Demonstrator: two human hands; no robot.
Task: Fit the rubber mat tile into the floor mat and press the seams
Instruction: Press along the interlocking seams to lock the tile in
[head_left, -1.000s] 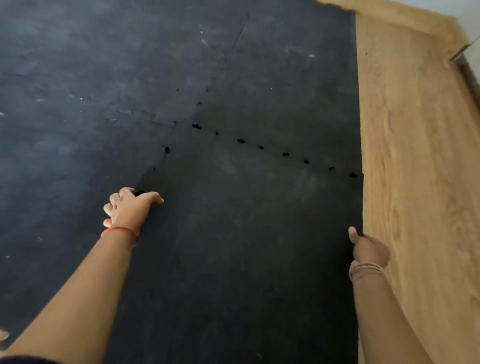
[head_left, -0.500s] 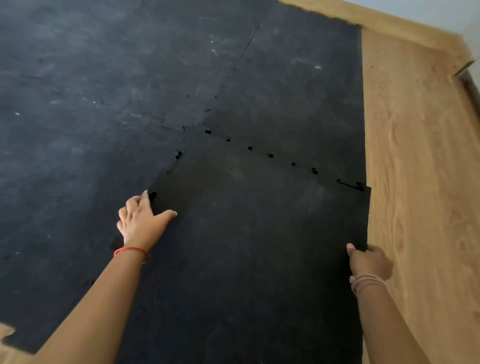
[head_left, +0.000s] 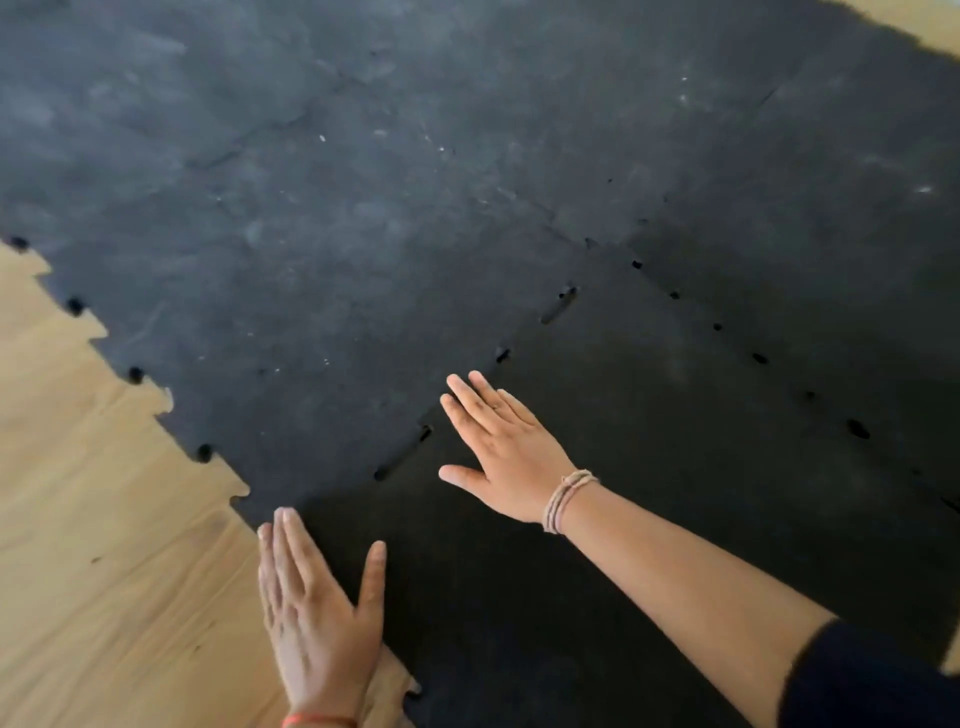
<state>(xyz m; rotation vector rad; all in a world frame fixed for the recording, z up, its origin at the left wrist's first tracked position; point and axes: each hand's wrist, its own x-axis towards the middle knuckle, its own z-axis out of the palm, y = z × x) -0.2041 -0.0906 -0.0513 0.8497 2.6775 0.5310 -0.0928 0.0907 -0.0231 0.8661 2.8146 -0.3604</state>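
Observation:
A darker black rubber mat tile (head_left: 649, 467) lies among the greyer, dusty tiles of the floor mat (head_left: 337, 208). Its left seam (head_left: 498, 358) runs diagonally with small dark gaps between the interlocking teeth. My right hand (head_left: 504, 452) lies flat, fingers spread, on the tile just beside that seam. My left hand (head_left: 317, 618) rests flat at the tile's near-left corner, fingers on the wood and mat edge, thumb on the tile. Neither hand holds anything.
Light wooden floor (head_left: 104, 571) shows at the lower left, along the mat's toothed outer edge (head_left: 135, 374). Another seam with dark gaps (head_left: 758, 358) runs along the tile's far side. A strip of wooden floor (head_left: 924, 21) shows at the top right.
The view has swung left. My right hand let go of the tile's right edge and now lies flat by the left seam. My left hand moved down to the near-left corner.

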